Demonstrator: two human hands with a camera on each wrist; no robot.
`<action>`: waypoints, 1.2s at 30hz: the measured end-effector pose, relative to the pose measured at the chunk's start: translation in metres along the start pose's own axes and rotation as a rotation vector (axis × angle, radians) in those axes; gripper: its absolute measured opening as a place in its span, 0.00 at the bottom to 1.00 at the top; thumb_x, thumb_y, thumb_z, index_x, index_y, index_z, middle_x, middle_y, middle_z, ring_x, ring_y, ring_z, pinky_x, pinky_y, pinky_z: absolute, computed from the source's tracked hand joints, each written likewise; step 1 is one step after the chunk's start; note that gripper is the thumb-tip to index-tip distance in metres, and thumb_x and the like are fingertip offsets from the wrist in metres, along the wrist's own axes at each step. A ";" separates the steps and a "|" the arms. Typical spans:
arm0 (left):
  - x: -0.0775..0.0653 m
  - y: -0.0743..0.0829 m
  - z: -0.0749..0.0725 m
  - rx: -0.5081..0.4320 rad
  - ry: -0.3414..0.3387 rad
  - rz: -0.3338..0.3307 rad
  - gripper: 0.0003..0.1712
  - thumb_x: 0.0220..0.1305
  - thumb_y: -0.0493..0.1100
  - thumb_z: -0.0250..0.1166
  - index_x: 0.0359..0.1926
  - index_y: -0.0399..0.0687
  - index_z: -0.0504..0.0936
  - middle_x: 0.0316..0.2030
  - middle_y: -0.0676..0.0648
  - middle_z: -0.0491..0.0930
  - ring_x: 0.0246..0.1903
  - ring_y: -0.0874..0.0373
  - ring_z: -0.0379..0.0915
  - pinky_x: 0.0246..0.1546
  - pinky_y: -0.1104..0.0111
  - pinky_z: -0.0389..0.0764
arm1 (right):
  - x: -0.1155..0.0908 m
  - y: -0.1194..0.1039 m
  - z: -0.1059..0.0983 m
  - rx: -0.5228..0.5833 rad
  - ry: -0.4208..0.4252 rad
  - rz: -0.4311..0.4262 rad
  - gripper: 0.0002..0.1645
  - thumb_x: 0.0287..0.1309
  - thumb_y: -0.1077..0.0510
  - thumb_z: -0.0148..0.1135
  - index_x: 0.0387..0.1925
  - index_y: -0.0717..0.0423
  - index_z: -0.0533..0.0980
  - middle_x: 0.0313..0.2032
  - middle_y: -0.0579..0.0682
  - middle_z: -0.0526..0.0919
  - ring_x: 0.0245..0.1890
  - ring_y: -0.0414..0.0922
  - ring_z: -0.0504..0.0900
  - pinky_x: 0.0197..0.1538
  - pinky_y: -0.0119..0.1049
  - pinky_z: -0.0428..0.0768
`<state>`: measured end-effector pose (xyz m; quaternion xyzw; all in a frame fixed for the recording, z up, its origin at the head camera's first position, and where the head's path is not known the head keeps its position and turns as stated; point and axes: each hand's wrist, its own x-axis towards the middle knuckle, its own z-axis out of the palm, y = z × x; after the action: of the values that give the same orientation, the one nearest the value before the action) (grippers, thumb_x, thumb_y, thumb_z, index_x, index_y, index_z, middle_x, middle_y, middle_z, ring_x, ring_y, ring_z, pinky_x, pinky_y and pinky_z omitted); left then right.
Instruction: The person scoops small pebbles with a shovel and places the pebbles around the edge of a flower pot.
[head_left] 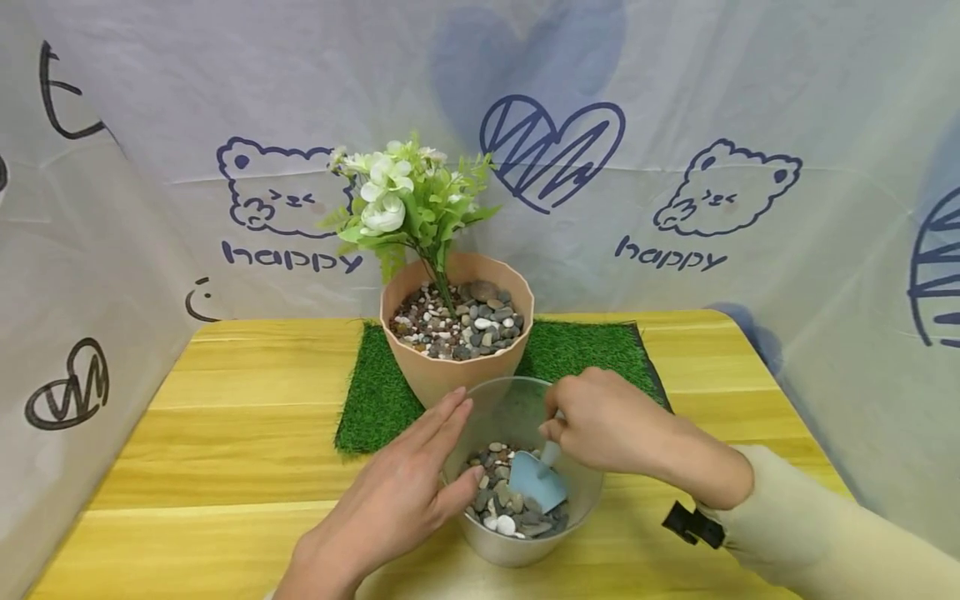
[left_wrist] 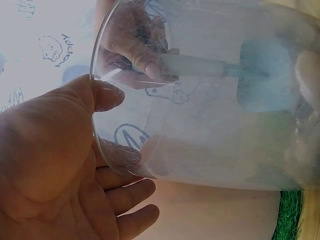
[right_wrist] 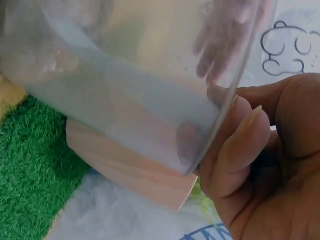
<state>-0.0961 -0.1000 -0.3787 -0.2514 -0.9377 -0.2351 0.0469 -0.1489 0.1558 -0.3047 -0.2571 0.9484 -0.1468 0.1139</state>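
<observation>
A small light-blue shovel (head_left: pixel 537 482) points blade-down into the stones in a clear plastic bucket (head_left: pixel 491 546). My right hand (head_left: pixel 600 421) grips its pale handle at the bucket's rim, on the right side. Grey, brown and white pebbles (head_left: pixel 510 504) cover the bucket's bottom, and the blade lies against them. On the bucket's left, my left hand (head_left: pixel 397 487) holds the rim, with the thumb reaching over it and the fingers along the wall. Through the clear wall, the left wrist view shows the shovel (left_wrist: pixel 265 75) and the right hand's fingers (left_wrist: pixel 142 62).
Behind the bucket a peach flowerpot (head_left: pixel 457 375) stands on a green turf mat (head_left: pixel 592 350). It holds pebbles and an artificial plant with white flowers (head_left: pixel 390 192). The wooden table (head_left: pixel 225 433) meets a printed cloth backdrop (head_left: pixel 450 67) at the back.
</observation>
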 end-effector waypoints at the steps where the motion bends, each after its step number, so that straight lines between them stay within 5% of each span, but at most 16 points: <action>1: 0.000 0.000 0.000 -0.001 0.001 -0.001 0.44 0.76 0.62 0.59 0.82 0.45 0.60 0.84 0.50 0.52 0.80 0.51 0.56 0.79 0.55 0.62 | 0.000 -0.001 0.002 0.007 0.006 0.002 0.07 0.66 0.55 0.71 0.31 0.50 0.87 0.26 0.39 0.87 0.21 0.35 0.78 0.27 0.33 0.80; 22: -0.001 -0.001 -0.002 -0.009 -0.011 -0.008 0.45 0.76 0.62 0.59 0.82 0.46 0.59 0.84 0.51 0.50 0.81 0.51 0.55 0.80 0.55 0.62 | -0.004 -0.002 0.010 0.176 0.008 0.061 0.08 0.67 0.51 0.70 0.33 0.49 0.88 0.24 0.40 0.85 0.19 0.38 0.78 0.25 0.35 0.80; 29: -0.001 -0.001 -0.002 -0.003 -0.014 -0.006 0.45 0.76 0.63 0.59 0.82 0.45 0.59 0.84 0.50 0.50 0.81 0.51 0.55 0.80 0.55 0.61 | -0.005 0.004 0.005 0.326 -0.037 0.096 0.10 0.69 0.54 0.68 0.30 0.49 0.86 0.12 0.45 0.78 0.09 0.40 0.75 0.15 0.37 0.77; 36: -0.002 -0.002 -0.002 -0.007 -0.014 -0.008 0.45 0.76 0.62 0.59 0.82 0.45 0.59 0.84 0.50 0.50 0.81 0.50 0.55 0.80 0.55 0.62 | -0.007 0.017 -0.001 0.437 -0.037 0.105 0.11 0.70 0.52 0.68 0.32 0.51 0.87 0.14 0.47 0.77 0.11 0.41 0.75 0.15 0.40 0.82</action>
<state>-0.0957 -0.1030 -0.3783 -0.2496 -0.9382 -0.2367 0.0384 -0.1507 0.1740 -0.3084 -0.1791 0.9040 -0.3377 0.1916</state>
